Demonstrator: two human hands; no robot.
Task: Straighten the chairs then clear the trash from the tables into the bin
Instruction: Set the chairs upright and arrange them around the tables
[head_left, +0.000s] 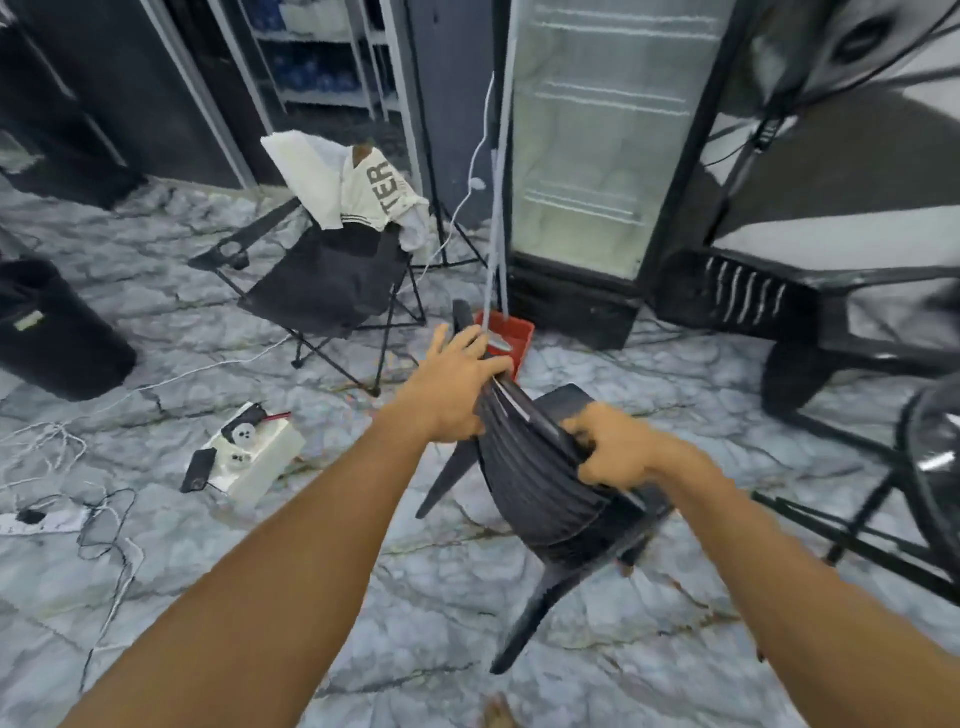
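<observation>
Left hand (451, 387): fingers spread wide and lying flat over the upper end of the black plastic chair (540, 483) backrest, palm pressed on the top edge, thumb side tucked against the slats. Not curled round it; more a flat brace than a grip.

Right hand (621, 447): fingers curled tight round the lower part of the same top edge, knuckles up, closed on the rim.

Chair sits between and under both hands, tilted hard, backrest slanting from upper left to lower right. Two legs point down and toward the camera; whether any leg touches the marbled floor (415, 597) cannot be told, the frame is blurred there.

Just beyond the left fingertips: a red dustpan (511, 332) on the floor, with a pale long handle (501, 197) rising from it against the glass-door fridge (597, 156).

Further left: a folding camp chair (327, 291), black fabric, draped with a cream garment (374, 189) printed with the letters "TER"; the rest of the word is folded out of sight.

Floor left: a white box (260, 452) with chargers and a phone, cables trailing off. A dark bin (52, 332) at the far left edge.

Right edge: dark round table (930, 467) on a metal frame, partly out of frame.
</observation>
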